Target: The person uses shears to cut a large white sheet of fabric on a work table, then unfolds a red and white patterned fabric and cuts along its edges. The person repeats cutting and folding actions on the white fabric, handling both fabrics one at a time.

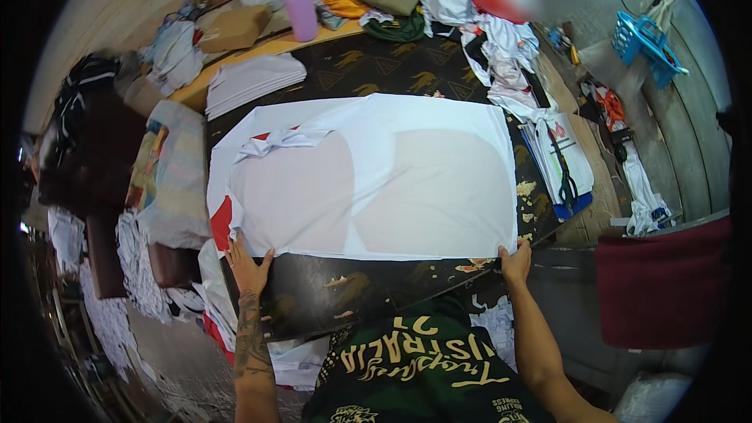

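A wide white fabric sheet (376,116) lies spread on the dark table, with two large greyish curved panels (446,188) showing in it. At the sheet's near left corner, my left hand (249,270) rests with thumb and fingers apart, touching its edge. Just beyond those fingers is a red piece of cloth (222,223), beside a bunched, turned-over white edge (286,141) with more red on it. My right hand (515,262) pinches the near right corner of the sheet between thumb and fingers.
The table (352,290) has a worn, flaking top. A stack of folded white cloth (254,82) lies at the far left, near a pink bottle (299,8). Scissors (562,168) lie on papers at the right. A blue basket (646,43) hangs on the right wall.
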### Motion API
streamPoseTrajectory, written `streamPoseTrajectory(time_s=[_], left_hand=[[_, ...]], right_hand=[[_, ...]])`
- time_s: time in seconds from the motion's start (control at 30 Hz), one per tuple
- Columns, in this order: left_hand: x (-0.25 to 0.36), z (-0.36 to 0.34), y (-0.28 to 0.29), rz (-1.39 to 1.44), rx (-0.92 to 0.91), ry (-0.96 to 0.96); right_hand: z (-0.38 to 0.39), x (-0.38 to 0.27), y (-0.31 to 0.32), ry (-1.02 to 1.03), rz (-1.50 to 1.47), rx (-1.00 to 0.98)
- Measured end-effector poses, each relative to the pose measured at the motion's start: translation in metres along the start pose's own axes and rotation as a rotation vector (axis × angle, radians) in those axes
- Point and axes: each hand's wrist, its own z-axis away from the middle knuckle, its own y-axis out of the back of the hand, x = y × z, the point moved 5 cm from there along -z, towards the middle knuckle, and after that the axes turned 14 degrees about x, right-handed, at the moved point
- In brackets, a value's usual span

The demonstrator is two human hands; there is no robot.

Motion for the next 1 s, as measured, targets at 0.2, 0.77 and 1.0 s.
streamPoseTrajectory(time_s=[0.2, 0.77, 1.0], left_hand=[[0.01, 0.04, 0.011, 0.103, 0.023, 0.056], [0.025, -0.047, 0.095, 0.286, 0.112, 0.029], [0.064, -0.094, 0.181, 0.849, 0.062, 0.066]], right_hand=[[-0.022, 0.023, -0.011, 0.094, 0.063, -0.098], [-0.233, -0.389, 0.41, 1.186, -0.559, 0.317], [-0.429, -0.459, 0.475, 0.99, -0.514, 0.374]])
